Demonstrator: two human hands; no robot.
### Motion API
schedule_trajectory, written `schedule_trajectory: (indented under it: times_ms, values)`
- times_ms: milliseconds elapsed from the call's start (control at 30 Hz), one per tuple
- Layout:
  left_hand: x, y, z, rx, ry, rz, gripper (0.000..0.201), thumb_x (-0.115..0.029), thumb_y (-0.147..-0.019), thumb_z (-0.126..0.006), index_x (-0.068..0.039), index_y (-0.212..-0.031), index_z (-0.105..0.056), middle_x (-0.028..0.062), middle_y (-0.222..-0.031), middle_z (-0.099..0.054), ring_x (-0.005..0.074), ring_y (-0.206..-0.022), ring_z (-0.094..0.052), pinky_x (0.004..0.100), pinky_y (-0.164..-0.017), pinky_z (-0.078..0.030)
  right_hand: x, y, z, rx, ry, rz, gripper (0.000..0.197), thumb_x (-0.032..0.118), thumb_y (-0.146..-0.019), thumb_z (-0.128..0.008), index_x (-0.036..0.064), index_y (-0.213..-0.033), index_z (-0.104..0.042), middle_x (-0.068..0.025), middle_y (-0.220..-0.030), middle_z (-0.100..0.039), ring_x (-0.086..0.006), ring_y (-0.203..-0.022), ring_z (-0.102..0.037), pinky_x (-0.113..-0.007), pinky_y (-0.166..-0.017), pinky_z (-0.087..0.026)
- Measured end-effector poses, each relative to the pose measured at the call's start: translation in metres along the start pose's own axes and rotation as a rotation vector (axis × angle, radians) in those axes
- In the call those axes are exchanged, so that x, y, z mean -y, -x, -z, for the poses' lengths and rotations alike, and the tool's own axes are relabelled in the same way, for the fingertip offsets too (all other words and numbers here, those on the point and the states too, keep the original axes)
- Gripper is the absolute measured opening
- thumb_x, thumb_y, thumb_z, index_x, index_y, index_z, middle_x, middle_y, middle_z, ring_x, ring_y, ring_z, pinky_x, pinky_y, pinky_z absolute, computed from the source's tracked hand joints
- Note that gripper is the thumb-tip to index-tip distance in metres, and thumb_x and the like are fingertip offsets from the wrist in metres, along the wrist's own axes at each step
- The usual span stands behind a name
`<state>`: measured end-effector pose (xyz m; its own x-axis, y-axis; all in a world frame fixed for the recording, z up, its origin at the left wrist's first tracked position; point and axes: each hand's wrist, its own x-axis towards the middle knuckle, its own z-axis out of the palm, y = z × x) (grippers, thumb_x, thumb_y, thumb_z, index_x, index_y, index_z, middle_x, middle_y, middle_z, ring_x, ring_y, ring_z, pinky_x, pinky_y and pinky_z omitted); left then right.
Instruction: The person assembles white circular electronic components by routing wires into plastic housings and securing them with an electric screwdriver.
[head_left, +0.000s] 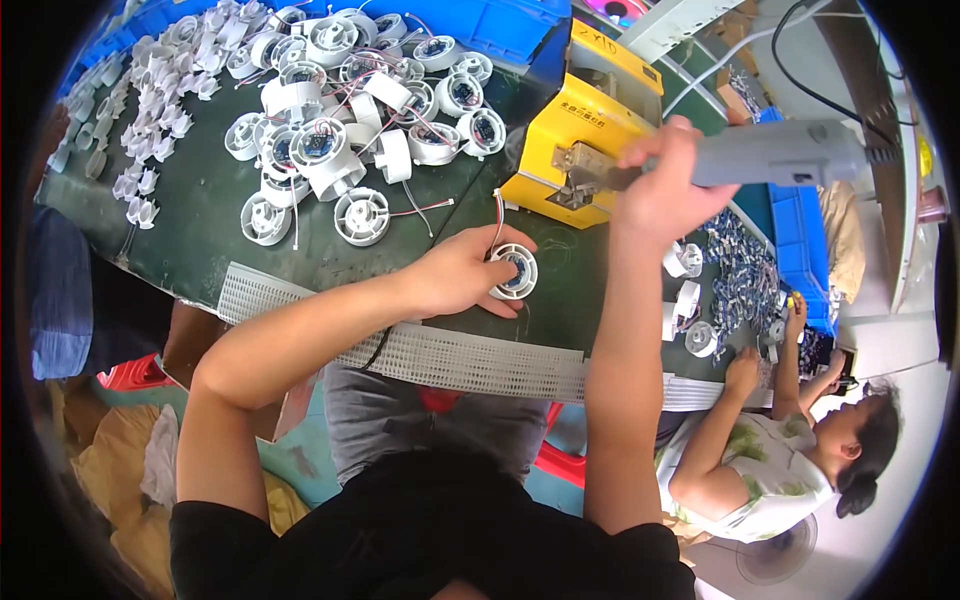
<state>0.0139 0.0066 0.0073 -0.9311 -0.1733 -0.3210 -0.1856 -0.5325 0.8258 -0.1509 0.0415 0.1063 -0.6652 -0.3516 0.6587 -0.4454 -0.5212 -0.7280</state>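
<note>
My left hand (452, 272) is closed around a small white round housing (528, 268) on the table, its thumb over the blue circuit board inside. A thin wire with a white plug rises from that housing. My right hand (655, 195) grips a grey electric screwdriver (775, 155), held almost level. Its front end points left at the metal outlet of a yellow screw feeder (590, 112). I cannot tell whether the bit touches the outlet. A heap of similar white housings (330, 150), several with circuit boards and wires, lies beyond my left hand.
Small white plastic parts (165, 90) are spread at the far left. Blue bins (480, 25) stand along the back. White perforated strips (470, 362) line the table's near edge. To the right, a co-worker (760, 460) sits by a pile of circuit boards (740, 275).
</note>
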Motion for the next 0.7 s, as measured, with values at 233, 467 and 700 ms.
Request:
schedule_trajectory:
  times_ms: [233,467,700]
  values:
    - [0.002,-0.001,0.003,-0.079,0.087,-0.011,0.034,-0.001,-0.095,-0.048,-0.001,-0.129,-0.043,0.0137,-0.106,-0.059,0.0271,-0.092,-0.067,0.04,-0.08,-0.061,-0.01,0.024,-0.002,0.052,0.035,-0.097,0.045,-0.003,-0.087,-0.055,-0.0032,-0.127,-0.033,-0.0066,-0.062,-0.052,-0.0129,-0.046,-0.048,-0.027,-0.048,-0.043]
    - [0.001,-0.001,0.002,-0.103,0.142,-0.013,0.033,-0.002,-0.093,-0.049,-0.001,-0.125,-0.044,0.0151,-0.108,-0.057,0.0247,-0.088,-0.066,0.0387,-0.077,-0.06,0.019,0.08,0.002,0.031,-0.128,-0.204,0.051,0.0,-0.089,-0.051,0.0058,-0.136,-0.03,-0.0045,-0.062,-0.044,-0.0141,-0.045,-0.044,-0.03,-0.041,-0.039]
    - [0.001,-0.002,0.002,-0.089,0.142,-0.033,0.03,-0.002,-0.094,-0.048,0.001,-0.124,-0.043,0.0156,-0.11,-0.054,0.0252,-0.088,-0.066,0.0386,-0.077,-0.06,0.016,0.098,-0.001,0.051,-0.112,-0.204,0.049,0.001,-0.089,-0.05,0.0045,-0.134,-0.03,-0.0052,-0.062,-0.045,-0.0144,-0.045,-0.045,-0.03,-0.042,-0.041]
